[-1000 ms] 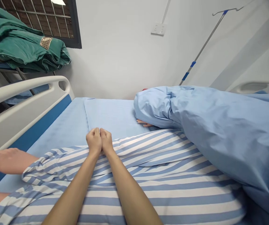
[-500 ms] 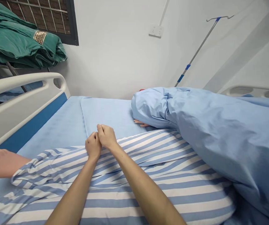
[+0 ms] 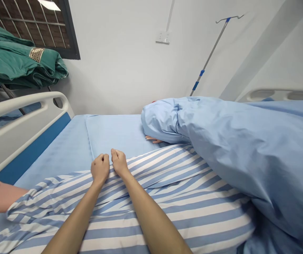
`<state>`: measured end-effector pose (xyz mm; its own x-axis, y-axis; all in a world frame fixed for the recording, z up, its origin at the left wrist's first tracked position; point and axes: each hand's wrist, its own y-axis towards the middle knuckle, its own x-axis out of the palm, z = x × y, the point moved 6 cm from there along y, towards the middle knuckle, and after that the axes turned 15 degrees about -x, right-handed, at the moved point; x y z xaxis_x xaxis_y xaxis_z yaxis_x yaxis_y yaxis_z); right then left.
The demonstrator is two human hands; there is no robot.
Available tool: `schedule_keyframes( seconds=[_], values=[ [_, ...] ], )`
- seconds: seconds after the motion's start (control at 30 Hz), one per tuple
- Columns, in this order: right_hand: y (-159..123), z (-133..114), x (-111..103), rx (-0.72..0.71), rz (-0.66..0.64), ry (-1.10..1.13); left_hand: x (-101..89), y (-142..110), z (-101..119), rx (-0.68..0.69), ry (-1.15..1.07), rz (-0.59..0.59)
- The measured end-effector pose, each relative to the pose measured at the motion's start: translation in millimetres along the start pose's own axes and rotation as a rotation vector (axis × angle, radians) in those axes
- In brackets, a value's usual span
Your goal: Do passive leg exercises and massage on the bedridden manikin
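Note:
Both my left hand (image 3: 100,168) and my right hand (image 3: 119,162) are closed into fists, side by side with a small gap between them. They are over the far edge of the blue-and-white striped trousers (image 3: 178,183), worn by a figure lying on the bed. No cloth is visibly lifted or bunched at either fist. A bare foot (image 3: 2,197) sticks out of the trouser leg on the left. The figure's fingers (image 3: 153,139) show under a light blue quilt (image 3: 228,141) bunched on the right.
The bed has a light blue sheet (image 3: 114,132) and a white-and-blue end board (image 3: 22,121) at left. Behind are folded green cloth (image 3: 16,63), a window (image 3: 32,24), a wall socket (image 3: 163,37) and a drip pole (image 3: 212,53). Another board (image 3: 278,94) stands at far right.
My fists, touching and partly overlapped before, have come apart; the right one is now lower and nearer to me. The camera view has shifted slightly, and the trousers look unchanged.

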<state>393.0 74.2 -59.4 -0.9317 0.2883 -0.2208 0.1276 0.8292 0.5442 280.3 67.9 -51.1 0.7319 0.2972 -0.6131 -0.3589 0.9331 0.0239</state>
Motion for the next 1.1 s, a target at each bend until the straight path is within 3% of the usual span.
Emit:
schedule_keyframes(
  seconds=[0.17, 0.3, 0.43, 0.53, 0.73, 0.9, 0.97, 1.1],
  values=[
    [2, 4, -3, 0.051, 0.052, 0.141, -4.4, 4, 30, 0.0, -0.18, -0.032],
    [4, 10, -7, 0.116, 0.106, 0.268, 9.4, 0, 36, -0.053, -0.424, -0.032],
    [3, 19, -12, 0.194, 0.22, 0.371, 28.6, -11, 25, -0.03, -0.158, 0.025],
    [2, 22, -11, 0.206, 0.236, 0.371, 33.9, -14, 21, -0.006, -0.015, 0.025],
    [13, 4, -22, 0.195, 0.034, -0.017, 33.3, -13, 21, -0.021, 0.089, 0.006],
    [23, -29, -45, -0.14, -0.299, -0.41, 38.9, -15, 21, -0.004, 0.143, -0.022],
    [19, -23, -55, -0.153, -0.319, -0.432, 39.5, -15, 21, -0.009, 0.151, 0.001],
    [10, 3, -70, -0.06, -0.2, -0.356, 40.4, -17, 24, 0.007, 0.157, 0.03]
  ],
)
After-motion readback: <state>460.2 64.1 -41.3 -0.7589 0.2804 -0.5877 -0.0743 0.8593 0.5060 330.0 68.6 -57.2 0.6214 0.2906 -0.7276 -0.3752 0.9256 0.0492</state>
